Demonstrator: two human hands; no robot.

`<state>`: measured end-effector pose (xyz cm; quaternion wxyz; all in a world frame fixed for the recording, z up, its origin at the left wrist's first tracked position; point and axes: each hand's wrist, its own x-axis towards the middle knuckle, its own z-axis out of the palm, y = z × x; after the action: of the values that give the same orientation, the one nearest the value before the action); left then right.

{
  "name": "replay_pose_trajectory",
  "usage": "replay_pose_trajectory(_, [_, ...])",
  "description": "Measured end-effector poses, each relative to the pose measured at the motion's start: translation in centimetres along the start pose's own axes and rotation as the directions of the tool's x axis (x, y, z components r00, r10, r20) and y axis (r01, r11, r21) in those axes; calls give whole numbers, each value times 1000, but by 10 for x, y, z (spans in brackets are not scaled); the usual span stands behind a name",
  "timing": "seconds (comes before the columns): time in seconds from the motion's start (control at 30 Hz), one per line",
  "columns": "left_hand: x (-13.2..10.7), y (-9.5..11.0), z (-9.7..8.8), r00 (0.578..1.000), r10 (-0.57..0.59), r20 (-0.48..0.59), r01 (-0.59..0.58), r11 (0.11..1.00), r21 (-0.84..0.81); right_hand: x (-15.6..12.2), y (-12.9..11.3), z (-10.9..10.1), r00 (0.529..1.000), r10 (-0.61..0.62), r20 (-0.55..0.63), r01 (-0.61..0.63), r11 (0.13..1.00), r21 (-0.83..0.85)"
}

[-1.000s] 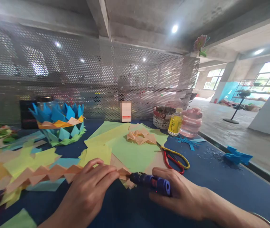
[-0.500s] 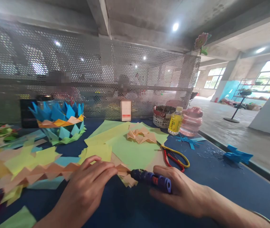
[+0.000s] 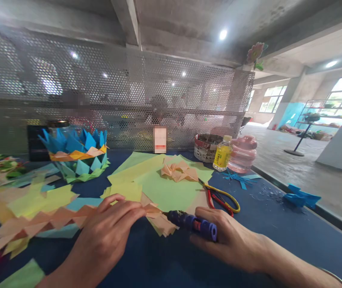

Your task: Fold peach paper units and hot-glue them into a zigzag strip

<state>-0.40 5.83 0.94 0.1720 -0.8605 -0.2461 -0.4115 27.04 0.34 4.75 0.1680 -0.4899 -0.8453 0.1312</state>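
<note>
My left hand point(image 3: 111, 228) is closed on the right end of a zigzag strip of folded orange paper point(image 3: 43, 223), which trails away to the left. The fingertips pinch a small orange fold. My right hand point(image 3: 228, 232) grips a dark blue glue gun point(image 3: 192, 225), its nozzle pointing left at that fold. Whether the tip touches the paper I cannot tell. Below the nozzle lie some loose orange and yellow paper pieces point(image 3: 162, 225). Red and yellow-handled scissors point(image 3: 221, 200) rest just beyond my right hand.
A tiered blue, orange and green folded-paper piece point(image 3: 79, 154) stands at the left behind scattered paper sheets point(image 3: 43, 200). An orange paper ring point(image 3: 179, 173) lies on green sheets point(image 3: 165, 196). A woven basket point(image 3: 207, 148), a yellow-labelled bottle point(image 3: 222, 154) and a pink jug point(image 3: 242, 154) stand back right.
The glue gun's nozzle has shifted slightly right and up from the fold. My left hand keeps its pinch on the strip, whose trailing part has moved a little left.
</note>
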Motion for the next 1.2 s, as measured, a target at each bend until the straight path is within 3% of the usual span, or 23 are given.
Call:
replay_pose_trajectory(0.2, [-3, -6, -3, 1000, 19, 7, -19, 1000, 25, 2, 3, 0, 999, -45, -9, 45, 999, -19])
replay_pose_trajectory(0.3, [-2, -7, -2, 1000, -1, -12, 1, 1000, -4, 2, 3, -2, 992, -123, -16, 123, 992, -27])
replay_pose_trajectory(0.63, [-3, -7, 2, 998, -60, -15, 60, 998, -11, 10, -3, 9, 927, -285, 243, 295, 956, -6])
replay_pose_trajectory(0.8, [-2, -6, 2, 997, -74, -14, 73, 997, -40, 14, -10, 8, 916, -246, 317, 260, 966, -2])
replay_pose_trajectory(0.93, [0, -5, 1, 996, -84, -7, 84, 994, -65, 11, -11, -9, 888, -256, 383, 223, 966, 127])
replay_pose_trajectory(1.03, [1, -4, 2, 996, -84, -8, 83, 993, -82, 15, -1, -25, 934, -202, 296, 148, 970, 195])
replay_pose_trajectory(1.1, [0, -3, 2, 996, -92, 0, 92, 991, -101, 27, 9, -33, 986, -85, 145, 68, 991, 118])
replay_pose_trajectory(1.2, [-2, -2, 2, 994, -111, 23, 113, 984, -138, 61, 23, -36, 1000, 16, -7, -17, 999, -31])
